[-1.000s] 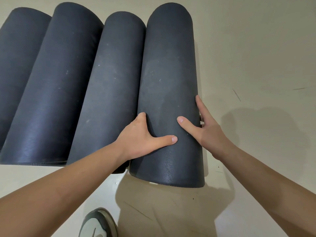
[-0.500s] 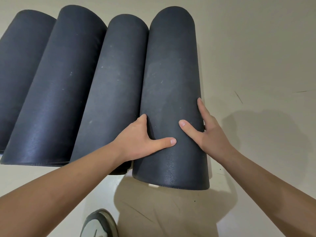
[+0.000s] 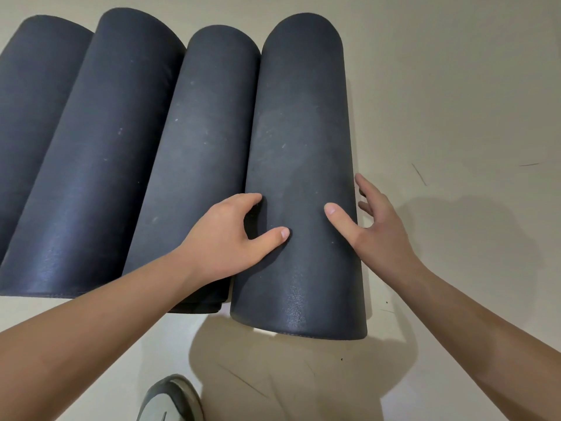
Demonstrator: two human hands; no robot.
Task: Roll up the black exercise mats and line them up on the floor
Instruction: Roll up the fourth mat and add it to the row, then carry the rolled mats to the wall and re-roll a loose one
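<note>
Several rolled black exercise mats lie side by side on the pale floor [image 3: 455,86]. The rightmost roll [image 3: 300,132] is nearest to me and touches its neighbour [image 3: 200,147]. My left hand [image 3: 230,238] grips the rightmost roll's left flank: the fingers curl down into the gap between the two rolls and the thumb lies on top. My right hand [image 3: 379,235] is at the roll's right edge. Its thumb rests on the top of the roll, and its fingers are spread and straight beside it.
Two more rolls [image 3: 112,147] [image 3: 30,117] lie further left, the last one cut off by the frame edge. A grey-and-white shoe [image 3: 173,399] stands on the floor below the rolls. Bare floor stretches to the right of the rightmost roll.
My right hand's fingers have come off the roll's right side and spread apart, while its thumb stays on top. My left hand keeps its hold. The roll has barely moved.
</note>
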